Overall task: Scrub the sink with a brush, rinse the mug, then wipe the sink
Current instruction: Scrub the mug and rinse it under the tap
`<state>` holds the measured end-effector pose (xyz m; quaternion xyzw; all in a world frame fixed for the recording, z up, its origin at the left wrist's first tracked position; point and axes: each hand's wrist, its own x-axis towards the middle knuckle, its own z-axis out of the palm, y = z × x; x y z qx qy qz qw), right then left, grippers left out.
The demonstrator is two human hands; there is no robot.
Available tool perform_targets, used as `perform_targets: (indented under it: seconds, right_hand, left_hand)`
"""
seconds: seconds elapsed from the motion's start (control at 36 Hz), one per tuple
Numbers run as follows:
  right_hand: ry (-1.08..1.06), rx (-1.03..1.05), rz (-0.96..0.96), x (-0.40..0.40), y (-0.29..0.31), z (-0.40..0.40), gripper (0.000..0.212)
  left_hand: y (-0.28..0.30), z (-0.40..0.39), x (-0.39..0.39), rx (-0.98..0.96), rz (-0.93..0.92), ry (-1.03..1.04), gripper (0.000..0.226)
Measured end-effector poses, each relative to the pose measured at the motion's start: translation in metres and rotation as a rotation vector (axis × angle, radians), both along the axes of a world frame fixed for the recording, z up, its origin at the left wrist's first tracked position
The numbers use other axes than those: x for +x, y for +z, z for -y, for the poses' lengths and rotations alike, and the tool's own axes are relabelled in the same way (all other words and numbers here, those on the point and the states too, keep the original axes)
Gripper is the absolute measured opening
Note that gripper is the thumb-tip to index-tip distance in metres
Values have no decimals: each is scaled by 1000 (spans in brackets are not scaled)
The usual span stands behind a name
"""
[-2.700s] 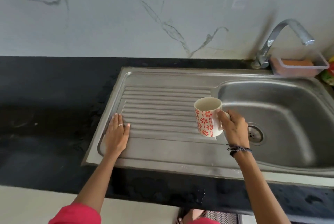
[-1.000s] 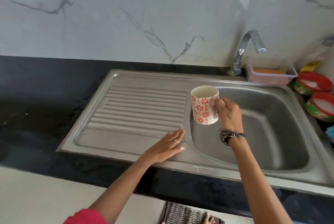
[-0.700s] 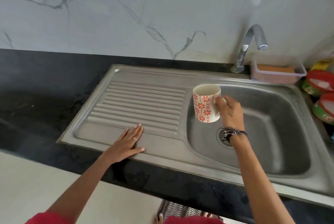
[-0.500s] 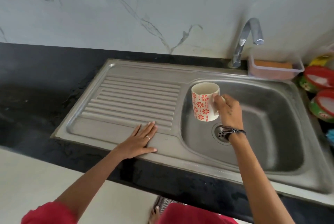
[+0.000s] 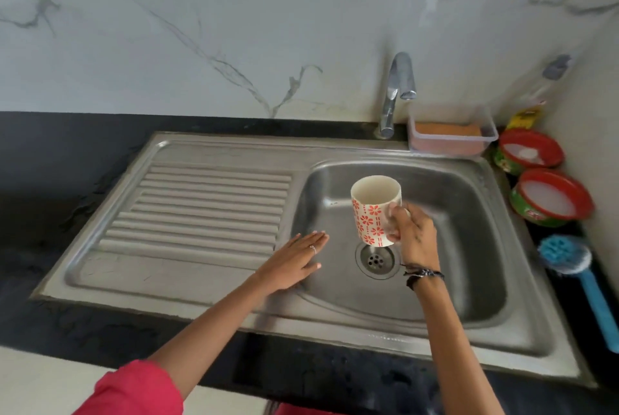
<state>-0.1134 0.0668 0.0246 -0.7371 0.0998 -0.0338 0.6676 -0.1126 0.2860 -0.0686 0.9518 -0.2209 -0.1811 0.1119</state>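
The right hand point(image 5: 413, 240) holds the mug point(image 5: 375, 210) upright over the basin of the sink point(image 5: 469, 247), its fingers point(image 5: 392, 217) wrapped round the handle side, mouth facing up and the inside looking empty. Directly below the fingers sits the drain point(image 5: 375, 260). The tap point(image 5: 400, 90) stands beyond the fingers, up and slightly right of the mug, its spout pointing down with no water showing. That gap is what the rinse seems to depend on: the mug's long axis is vertical, so it probably needs only to be carried away from the body and a little right to sit under the spout. The left hand point(image 5: 294, 264) lies flat and spread, holding nothing, on the basin's left edge, just left of the mug. The brush point(image 5: 569, 267) lies on the counter point(image 5: 50, 180) well to the right of the right fingers, which are the nearer to it.
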Motion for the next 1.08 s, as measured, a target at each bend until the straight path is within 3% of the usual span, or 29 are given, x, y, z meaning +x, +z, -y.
perform_targets:
  seconds: [0.17,0.31,0.42,0.53,0.64,0.83,0.97,1.08]
  right_hand:
    - [-160,121,-48,12,0,22,39]
    - [-221,147,-44,26,8,35,40]
    - [-270,152,-47,41,12,44,41]
    - [-315,166,-38,58,13,46,39]
    - [-369,200,-45,76,10,46,40]
    - [-394,220,-73,105,-9,42,40]
    - [-420,218,-93,113,-23,31,41]
    - [-434,246,-109,119,-30,25,38]
  left_hand:
    - [30,28,68,-177,18,186,42]
    - [61,70,145,-404,26,359,30]
    - [95,112,196,-585,42,481,33]
    - [109,138,234,-540,19,477,27]
    - [106,153,256,-419,15,493,37]
    - [94,162,279,-527,22,606,25]
    - [75,155,290,-654,-87,810,17]
    - [64,147,298,-911,-384,965,19]
